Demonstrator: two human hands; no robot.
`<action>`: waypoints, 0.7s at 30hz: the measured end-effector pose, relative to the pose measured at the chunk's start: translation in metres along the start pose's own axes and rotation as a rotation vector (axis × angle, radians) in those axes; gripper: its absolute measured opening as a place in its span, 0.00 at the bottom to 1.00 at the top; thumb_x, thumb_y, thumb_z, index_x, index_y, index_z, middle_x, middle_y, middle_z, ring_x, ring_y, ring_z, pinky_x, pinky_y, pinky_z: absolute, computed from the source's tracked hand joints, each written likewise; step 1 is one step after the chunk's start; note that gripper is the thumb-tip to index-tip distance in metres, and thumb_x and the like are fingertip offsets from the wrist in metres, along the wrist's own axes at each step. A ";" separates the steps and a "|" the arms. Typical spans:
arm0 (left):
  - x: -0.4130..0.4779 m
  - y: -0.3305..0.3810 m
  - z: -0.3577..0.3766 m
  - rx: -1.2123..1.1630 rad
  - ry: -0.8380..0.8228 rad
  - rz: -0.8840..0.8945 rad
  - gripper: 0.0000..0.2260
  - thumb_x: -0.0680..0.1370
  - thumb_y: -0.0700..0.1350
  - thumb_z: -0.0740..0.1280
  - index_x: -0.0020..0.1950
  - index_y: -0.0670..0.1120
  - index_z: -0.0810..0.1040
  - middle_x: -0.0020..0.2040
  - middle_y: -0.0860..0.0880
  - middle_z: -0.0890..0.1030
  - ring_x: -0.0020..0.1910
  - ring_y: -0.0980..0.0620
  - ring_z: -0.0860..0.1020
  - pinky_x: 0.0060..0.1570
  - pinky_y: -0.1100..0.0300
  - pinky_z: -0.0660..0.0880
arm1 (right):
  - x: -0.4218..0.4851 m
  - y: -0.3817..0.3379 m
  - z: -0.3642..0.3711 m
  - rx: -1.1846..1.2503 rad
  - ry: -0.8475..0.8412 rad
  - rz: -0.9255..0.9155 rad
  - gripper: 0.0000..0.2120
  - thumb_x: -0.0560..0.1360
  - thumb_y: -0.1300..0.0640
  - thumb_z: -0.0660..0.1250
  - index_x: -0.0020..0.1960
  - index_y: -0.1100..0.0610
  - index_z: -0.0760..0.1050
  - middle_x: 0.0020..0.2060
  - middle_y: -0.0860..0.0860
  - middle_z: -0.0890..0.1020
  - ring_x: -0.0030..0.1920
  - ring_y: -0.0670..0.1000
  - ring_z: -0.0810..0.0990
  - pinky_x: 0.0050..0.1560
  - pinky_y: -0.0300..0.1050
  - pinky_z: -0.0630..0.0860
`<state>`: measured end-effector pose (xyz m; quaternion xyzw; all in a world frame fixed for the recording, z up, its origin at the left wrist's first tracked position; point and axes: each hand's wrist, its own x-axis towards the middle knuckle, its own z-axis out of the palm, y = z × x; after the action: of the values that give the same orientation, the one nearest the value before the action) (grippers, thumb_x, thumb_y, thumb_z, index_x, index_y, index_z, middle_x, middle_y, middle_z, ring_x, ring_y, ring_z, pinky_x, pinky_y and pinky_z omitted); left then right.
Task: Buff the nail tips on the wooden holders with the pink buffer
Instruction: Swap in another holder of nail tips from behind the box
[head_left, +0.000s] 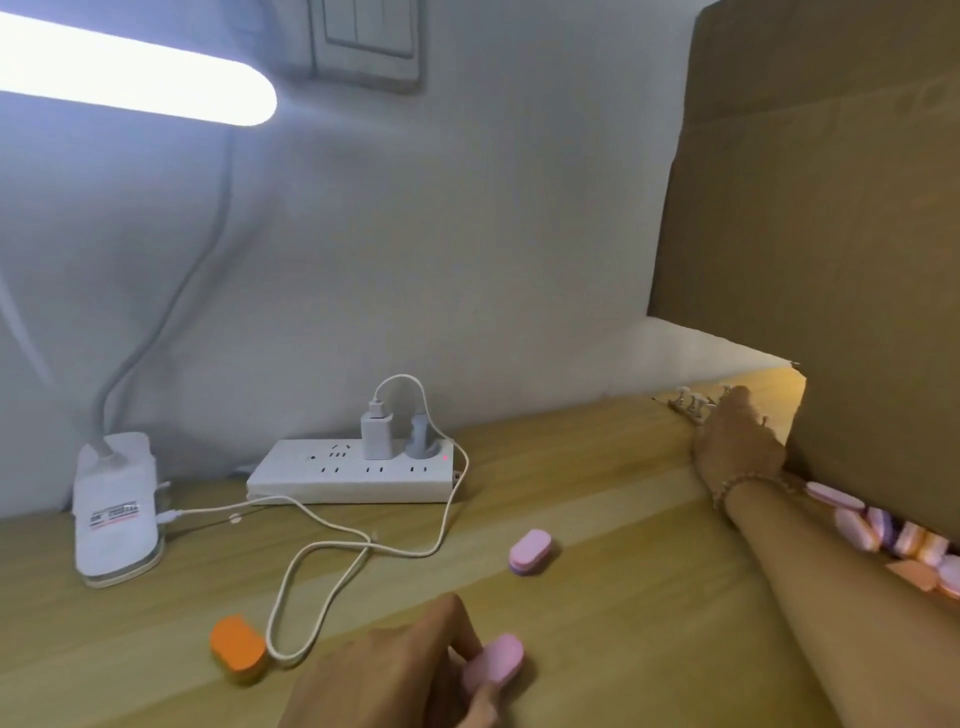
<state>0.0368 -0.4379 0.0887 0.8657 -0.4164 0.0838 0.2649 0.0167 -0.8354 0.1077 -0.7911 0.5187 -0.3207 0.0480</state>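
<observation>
A person's left hand (384, 670) pinches a pink buffer (493, 665) between thumb and curled fingers at the near edge of the counter (597, 467). The right hand (737, 447) stretches to the far right corner, where nail tips (697, 398) stand on small holders (692, 411) just beside a cardboard box (831, 208). The back of that hand hides its fingers, so whether they are closed on a holder cannot be told. The main risk from here appears to lie in that crowded corner: a blind grab against the box could tip the light holders or knock tips loose. The forearm also passes close over a heap of spare buffers (893, 535) along the foot of the box, which a careless pull back might scatter. A charging cable (322, 545) loops across the middle of the counter from a power strip (353, 470) and could snag. A second pink buffer (530, 551) and an orange buffer (236, 649) lie loose. The lamp base (117, 509) at the left edge bears a red-and-dark label, too blurred to read.
</observation>
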 end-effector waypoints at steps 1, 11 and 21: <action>-0.001 0.000 0.002 -0.001 0.012 -0.014 0.33 0.63 0.81 0.37 0.48 0.61 0.66 0.39 0.81 0.69 0.42 0.71 0.74 0.37 0.71 0.70 | 0.000 -0.002 0.004 -0.057 -0.007 -0.123 0.11 0.80 0.60 0.59 0.61 0.62 0.67 0.53 0.61 0.79 0.51 0.64 0.80 0.44 0.51 0.72; 0.002 0.004 -0.003 -0.043 -0.019 -0.108 0.25 0.65 0.79 0.46 0.51 0.65 0.63 0.41 0.80 0.71 0.42 0.71 0.75 0.41 0.73 0.71 | 0.019 -0.012 0.008 -0.285 -0.407 -0.157 0.32 0.80 0.39 0.48 0.74 0.60 0.66 0.75 0.56 0.65 0.73 0.59 0.66 0.69 0.54 0.67; -0.004 0.009 -0.029 -0.406 0.005 -0.143 0.20 0.71 0.65 0.47 0.43 0.53 0.69 0.38 0.53 0.77 0.41 0.52 0.72 0.43 0.52 0.67 | -0.164 -0.061 -0.111 0.482 -0.176 -0.814 0.13 0.77 0.34 0.54 0.57 0.38 0.69 0.49 0.36 0.73 0.44 0.39 0.76 0.36 0.42 0.72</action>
<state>0.0295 -0.4249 0.1156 0.8216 -0.3618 -0.0186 0.4401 -0.0391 -0.6395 0.1455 -0.9204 0.0718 -0.3562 0.1444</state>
